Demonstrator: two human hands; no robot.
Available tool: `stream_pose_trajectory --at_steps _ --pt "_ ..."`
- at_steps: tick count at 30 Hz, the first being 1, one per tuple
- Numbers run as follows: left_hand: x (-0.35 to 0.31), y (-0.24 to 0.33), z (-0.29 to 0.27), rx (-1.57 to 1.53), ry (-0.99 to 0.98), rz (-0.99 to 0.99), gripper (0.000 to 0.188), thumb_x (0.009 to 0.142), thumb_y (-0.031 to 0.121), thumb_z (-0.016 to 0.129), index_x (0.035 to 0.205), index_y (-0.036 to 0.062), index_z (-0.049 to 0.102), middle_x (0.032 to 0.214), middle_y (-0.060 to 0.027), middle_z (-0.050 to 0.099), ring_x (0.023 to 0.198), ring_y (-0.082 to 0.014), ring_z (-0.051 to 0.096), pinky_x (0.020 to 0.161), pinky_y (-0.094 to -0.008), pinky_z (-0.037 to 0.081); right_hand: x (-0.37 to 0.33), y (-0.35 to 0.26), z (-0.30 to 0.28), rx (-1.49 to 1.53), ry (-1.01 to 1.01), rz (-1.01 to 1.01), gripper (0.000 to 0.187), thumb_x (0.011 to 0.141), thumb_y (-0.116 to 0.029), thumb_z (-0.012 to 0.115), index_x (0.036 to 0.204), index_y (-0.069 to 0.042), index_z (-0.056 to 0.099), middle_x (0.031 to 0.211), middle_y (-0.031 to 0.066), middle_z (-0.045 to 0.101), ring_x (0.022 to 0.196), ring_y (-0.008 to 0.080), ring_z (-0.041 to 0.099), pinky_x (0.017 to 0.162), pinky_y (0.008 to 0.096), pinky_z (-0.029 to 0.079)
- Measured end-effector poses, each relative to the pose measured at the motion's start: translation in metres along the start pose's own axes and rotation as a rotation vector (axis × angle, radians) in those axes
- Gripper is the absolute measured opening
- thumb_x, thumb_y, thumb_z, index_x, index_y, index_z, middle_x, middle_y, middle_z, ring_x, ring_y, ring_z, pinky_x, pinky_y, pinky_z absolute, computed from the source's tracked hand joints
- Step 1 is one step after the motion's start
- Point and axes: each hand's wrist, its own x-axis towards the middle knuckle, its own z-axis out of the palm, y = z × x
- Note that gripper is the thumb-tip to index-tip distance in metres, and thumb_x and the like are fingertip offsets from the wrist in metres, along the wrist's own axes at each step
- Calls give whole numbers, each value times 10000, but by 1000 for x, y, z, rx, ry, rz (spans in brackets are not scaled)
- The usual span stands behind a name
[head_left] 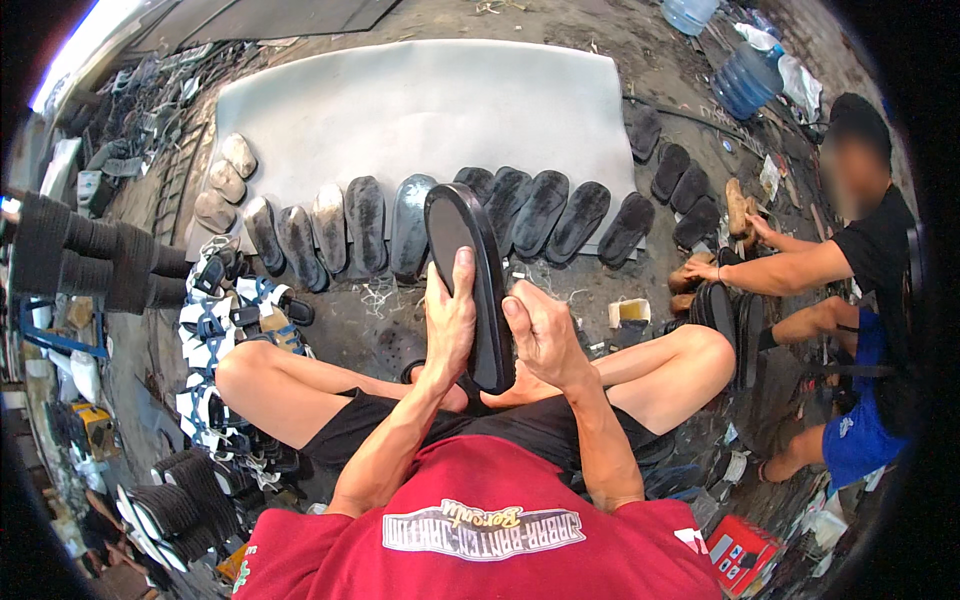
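Note:
A thick black sandal sole (470, 270) stands lengthwise in front of my lap, its flat dark face toward me. My left hand (450, 318) grips its left edge, with the thumb lying up along the face. On the opposite edge my right hand (543, 335) is curled closed against the sole's side. What its fingers hold, if anything, is hidden. Beyond the sole, a row of dark shoe lasts or soles (367, 225) lies along the near edge of a pale sheet (420, 110). One silvery-topped piece (411, 225) sits just left of the held sole.
White and blue sandal straps (207, 345) lie heaped at my left, near stacked black soles (180, 510). On the right a co-worker (860, 240) handles brown lasts (690, 272). A small yellowish box (629, 313) is beyond my right knee; a red box (740, 555) lies at lower right.

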Motion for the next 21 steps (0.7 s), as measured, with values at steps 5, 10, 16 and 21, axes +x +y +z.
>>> stream_pose_trajectory --at_steps 5,10,16,21 --pt "-4 -1 6 -24 61 6 654 1053 579 683 1340 0 581 1050 -81 693 840 -132 622 746 -320 537 -3 5 -5 -125 -28 -142 154 1017 -70 643 903 -5 562 796 179 549 673 404 636 594 487 522" --pt "13 9 0 -254 30 -177 643 1039 665 638 1218 48 617 889 -12 639 694 -100 612 605 -277 524 -30 -33 -10 24 -131 -312 161 887 4 742 865 -9 582 754 119 552 631 336 635 555 440 527" --pt "27 6 -12 -295 25 -204 676 1033 663 647 1305 46 616 974 -36 675 784 -129 656 674 -304 561 -51 11 -32 -382 27 310 557 965 -77 748 1465 -32 509 1256 238 637 1108 397 679 925 419 566" --pt "13 -40 15 -144 112 148 444 1106 381 647 1420 104 499 1262 -75 636 1089 -181 625 927 -380 536 -42 -7 -13 111 128 257 1031 850 -188 870 1676 17 288 1530 296 520 1358 478 566 1173 487 475"
